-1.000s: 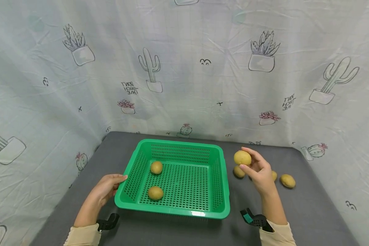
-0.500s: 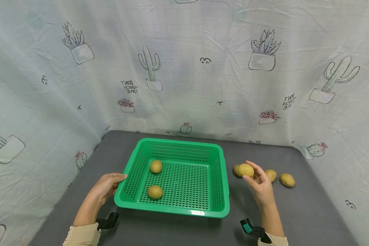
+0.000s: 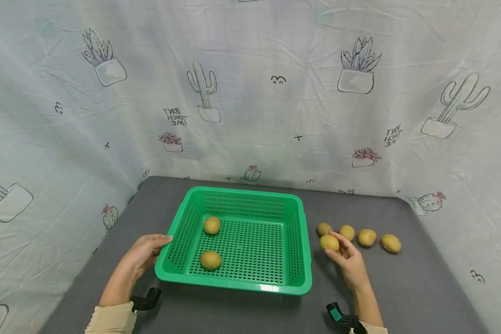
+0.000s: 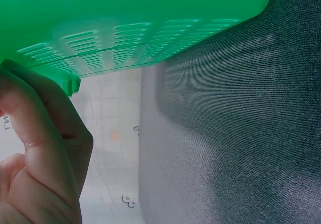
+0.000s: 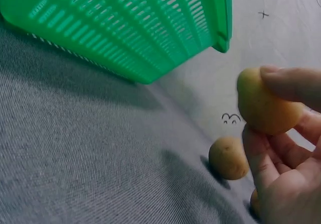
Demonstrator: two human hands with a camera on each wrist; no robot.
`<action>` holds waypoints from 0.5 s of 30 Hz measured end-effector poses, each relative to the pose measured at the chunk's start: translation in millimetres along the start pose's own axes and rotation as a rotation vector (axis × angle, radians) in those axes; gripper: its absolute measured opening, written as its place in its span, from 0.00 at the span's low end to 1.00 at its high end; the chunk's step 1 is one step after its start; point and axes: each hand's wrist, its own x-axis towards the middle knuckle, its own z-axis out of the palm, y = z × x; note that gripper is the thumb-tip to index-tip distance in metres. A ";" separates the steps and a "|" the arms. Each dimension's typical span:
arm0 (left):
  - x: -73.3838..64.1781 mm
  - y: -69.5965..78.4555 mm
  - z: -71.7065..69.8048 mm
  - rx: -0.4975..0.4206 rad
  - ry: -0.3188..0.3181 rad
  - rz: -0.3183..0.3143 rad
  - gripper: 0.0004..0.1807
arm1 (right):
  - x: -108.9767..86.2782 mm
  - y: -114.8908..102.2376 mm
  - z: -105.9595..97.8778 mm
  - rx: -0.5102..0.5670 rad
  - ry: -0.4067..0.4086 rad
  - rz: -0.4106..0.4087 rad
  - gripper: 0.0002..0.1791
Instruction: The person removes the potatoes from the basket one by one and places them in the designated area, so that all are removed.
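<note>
A green slotted plastic basket (image 3: 234, 286) stands on the dark grey table, with two potatoes inside: one potato (image 3: 212, 225) farther back, another potato (image 3: 210, 260) nearer. My left hand (image 3: 145, 253) grips the basket's left rim between thumb and fingers; in the left wrist view its bent fingers (image 4: 45, 128) reach the basket wall. To the right of the basket, my right hand (image 3: 350, 264) pinches a yellow potato (image 5: 266, 103) between thumb and fingertips. In the right wrist view that potato is above the table, with a second potato (image 5: 228, 157) lying beyond it.
Several potatoes lie in a row at the back right: one potato (image 3: 324, 228) nearest the basket, then others out to the rightmost potato (image 3: 390, 243). A pale curtain (image 3: 250, 102) printed with cacti hangs round the table's back and sides.
My right hand has moved down and nearer with its potato, uncovering the row of potatoes behind it. The left hand and the basket have stayed in place.
</note>
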 end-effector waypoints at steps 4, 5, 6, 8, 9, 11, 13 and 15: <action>-0.1 1.5 0.5 -0.001 -0.008 -0.001 0.15 | -4.0 5.1 -4.5 -0.072 -0.045 0.044 0.28; -0.2 1.7 0.5 0.000 -0.011 0.000 0.15 | -4.7 5.5 -5.3 -0.098 -0.055 0.058 0.28; -0.3 1.9 0.6 0.000 -0.012 -0.002 0.15 | -5.4 5.6 -5.8 -0.123 -0.059 0.076 0.28; -0.4 1.9 0.3 0.002 -0.013 -0.004 0.14 | -6.3 5.2 -6.7 -0.181 -0.063 0.116 0.28; -0.3 1.8 0.4 0.000 -0.008 -0.010 0.14 | -6.6 4.9 -7.0 -0.215 -0.064 0.138 0.28; 0.2 1.4 -0.2 0.004 -0.007 -0.011 0.14 | -6.9 4.5 -7.6 -0.284 -0.059 0.179 0.29; 0.6 1.2 -0.7 0.007 -0.010 -0.011 0.14 | -6.8 5.0 -8.0 -0.343 -0.056 0.207 0.29; 1.1 1.0 -0.9 0.005 -0.007 -0.012 0.15 | -6.6 6.1 -8.2 -0.384 -0.056 0.223 0.29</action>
